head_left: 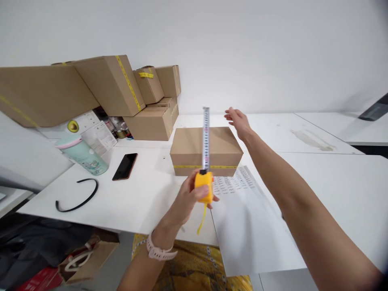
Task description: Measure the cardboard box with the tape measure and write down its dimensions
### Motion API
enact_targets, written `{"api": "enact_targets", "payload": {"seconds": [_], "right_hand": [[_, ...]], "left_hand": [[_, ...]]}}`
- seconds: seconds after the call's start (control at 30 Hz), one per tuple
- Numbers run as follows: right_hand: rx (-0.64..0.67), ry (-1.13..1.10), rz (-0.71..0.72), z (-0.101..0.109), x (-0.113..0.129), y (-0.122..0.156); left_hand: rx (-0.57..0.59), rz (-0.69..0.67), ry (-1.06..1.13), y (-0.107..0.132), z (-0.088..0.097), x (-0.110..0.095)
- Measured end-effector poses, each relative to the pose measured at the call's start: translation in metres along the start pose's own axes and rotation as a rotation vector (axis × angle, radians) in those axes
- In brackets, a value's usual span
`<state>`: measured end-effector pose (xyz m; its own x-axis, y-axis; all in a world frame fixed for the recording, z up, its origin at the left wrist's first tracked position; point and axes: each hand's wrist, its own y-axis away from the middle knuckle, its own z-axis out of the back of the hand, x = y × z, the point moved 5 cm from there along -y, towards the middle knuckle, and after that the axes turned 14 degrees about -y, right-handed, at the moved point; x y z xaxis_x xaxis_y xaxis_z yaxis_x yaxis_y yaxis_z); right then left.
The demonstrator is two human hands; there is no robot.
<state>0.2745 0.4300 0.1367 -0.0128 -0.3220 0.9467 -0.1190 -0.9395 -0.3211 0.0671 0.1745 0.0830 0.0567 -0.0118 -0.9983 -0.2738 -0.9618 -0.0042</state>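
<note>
My left hand (189, 200) grips a yellow tape measure (204, 189) near the table's front edge. Its white blade (206, 137) sticks straight up in front of a closed cardboard box (194, 147) sealed with yellow tape. My right hand (238, 121) reaches out over the far right corner of that box, fingers spread, holding nothing. A printed sheet of paper (245, 218) lies on the table in front of the box, under my right forearm.
A stack of cardboard boxes (106, 87) leans at the back left. A mint-green bottle (83, 153), a black phone (125, 166) and a black curved band (77, 198) lie on the white table (318, 173) at the left. Bags sit on the floor below.
</note>
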Motion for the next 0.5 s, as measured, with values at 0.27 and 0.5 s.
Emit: {"api": "enact_targets", "payload": {"seconds": [0.27, 0.5], "right_hand": [[0.158, 0.163, -0.019, 0.061, -0.006, 0.12], [0.191, 0.212, 0.009, 0.045, 0.01, 0.114]], "left_hand": [[-0.371, -0.051, -0.239, 0.014, 0.112, 0.03], [-0.285, -0.119, -0.174, -0.026, 0.127, 0.0]]}}
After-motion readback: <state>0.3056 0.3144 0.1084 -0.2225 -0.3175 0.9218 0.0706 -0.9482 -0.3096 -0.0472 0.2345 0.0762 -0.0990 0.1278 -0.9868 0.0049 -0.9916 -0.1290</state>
